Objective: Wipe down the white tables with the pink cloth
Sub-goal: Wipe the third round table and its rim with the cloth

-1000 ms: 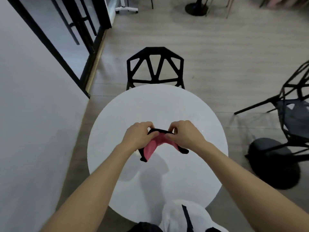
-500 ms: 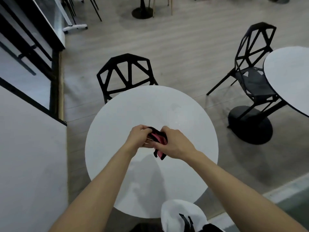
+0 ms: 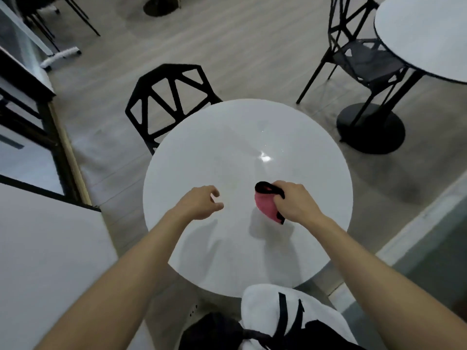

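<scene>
A round white table fills the middle of the view. My right hand grips a folded pink cloth with black edging, held just above the table's middle right. My left hand hovers over the table to the left of the cloth, fingers loosely curled and apart, holding nothing. A second round white table shows at the upper right.
A black geometric chair stands at the near table's far left edge. Another black chair and a black pedestal base sit by the second table. A dark-framed glass partition and white wall run along the left.
My left hand has let go of the cloth and moved left. My right hand keeps the cloth and has shifted right. The view has swung right, showing more of the second table.
</scene>
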The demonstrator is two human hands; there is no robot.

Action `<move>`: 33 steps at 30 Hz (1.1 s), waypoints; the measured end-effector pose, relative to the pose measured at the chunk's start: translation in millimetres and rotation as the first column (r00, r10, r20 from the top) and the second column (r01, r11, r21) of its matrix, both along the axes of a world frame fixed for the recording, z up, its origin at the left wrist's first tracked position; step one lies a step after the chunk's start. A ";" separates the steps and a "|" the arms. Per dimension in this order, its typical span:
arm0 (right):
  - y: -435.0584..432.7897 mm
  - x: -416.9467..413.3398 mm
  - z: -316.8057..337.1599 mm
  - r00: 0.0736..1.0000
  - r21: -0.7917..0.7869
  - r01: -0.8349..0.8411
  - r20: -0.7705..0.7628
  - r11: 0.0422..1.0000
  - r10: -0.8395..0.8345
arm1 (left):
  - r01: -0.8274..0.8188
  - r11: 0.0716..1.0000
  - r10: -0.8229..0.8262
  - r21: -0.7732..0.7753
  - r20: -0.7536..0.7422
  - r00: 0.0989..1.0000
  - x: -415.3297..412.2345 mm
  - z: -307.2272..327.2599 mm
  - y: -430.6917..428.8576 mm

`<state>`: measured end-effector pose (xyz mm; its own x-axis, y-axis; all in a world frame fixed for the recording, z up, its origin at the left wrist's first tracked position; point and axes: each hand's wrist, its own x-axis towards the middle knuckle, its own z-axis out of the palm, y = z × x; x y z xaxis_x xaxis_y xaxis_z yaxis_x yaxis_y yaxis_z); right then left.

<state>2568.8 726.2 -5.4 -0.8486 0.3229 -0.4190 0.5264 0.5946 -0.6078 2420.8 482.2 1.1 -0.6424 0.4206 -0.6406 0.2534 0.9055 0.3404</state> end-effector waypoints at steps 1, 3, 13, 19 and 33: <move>-7.5 10.0 -4.4 0.998 -0.001 0.060 -0.018 0.998 -0.060 | 0.078 0.995 -0.079 -0.066 -0.016 0.997 -2.1 -9.8 -15.8; -31.1 35.6 -15.5 0.978 0.020 0.181 -0.113 0.983 -0.178 | 0.205 0.967 -0.213 -0.153 -0.037 0.976 -1.8 -29.8 -46.5; -180.3 142.1 -99.4 0.990 0.274 0.064 0.104 0.960 -0.096 | 0.459 0.863 -0.496 -0.212 -0.182 0.849 49.1 -79.5 -165.4; -169.0 106.3 -121.8 0.979 0.455 0.170 0.023 0.874 -0.203 | 0.452 0.866 -0.492 -0.214 -0.210 0.845 62.6 -94.7 -168.9; -190.0 117.1 -151.7 0.992 0.537 0.035 -0.120 0.843 0.035 | 0.444 0.866 -0.499 -0.230 -0.359 0.788 64.3 -104.1 -170.4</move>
<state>2685.9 536.2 -157.1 -0.8807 0.4678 -0.0748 0.4706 0.8458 -0.2514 2485.0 311.9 -103.0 -0.5929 0.6710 -0.4452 0.7466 0.6652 0.0085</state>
